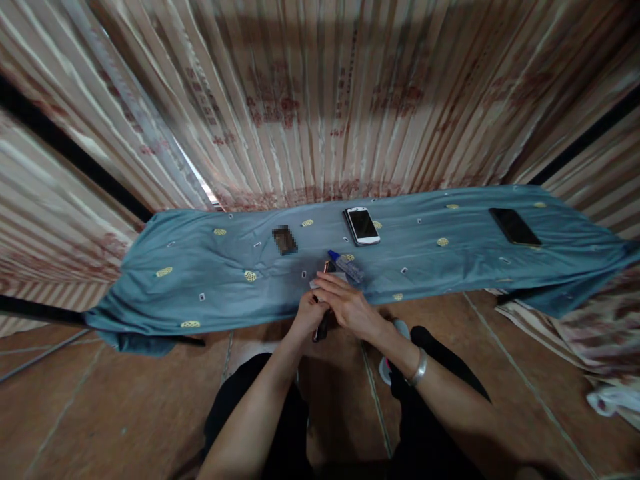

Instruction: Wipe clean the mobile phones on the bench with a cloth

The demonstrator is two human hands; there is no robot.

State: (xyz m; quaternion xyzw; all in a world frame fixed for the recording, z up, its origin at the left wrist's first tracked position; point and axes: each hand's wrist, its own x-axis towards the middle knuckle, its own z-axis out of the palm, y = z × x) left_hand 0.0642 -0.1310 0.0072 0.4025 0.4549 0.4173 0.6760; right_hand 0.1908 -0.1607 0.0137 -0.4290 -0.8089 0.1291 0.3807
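1. Blue cloth (200, 267): spread out before me.
2. My right hand (350, 308): fingers extended, laid flat over the phone's upper end.
3. My left hand (311, 313): grasping the dark phone (321, 328) at the cloth's near edge.
4. Blue-capped bottle (346, 265): just beyond my fingertips.

The left forearm (260, 400) and right forearm (450, 393), both bare, reached forward and converged. The left hand (309, 315) was curled closed; the right hand (347, 304) lay partly over it, fingers stretched flat.
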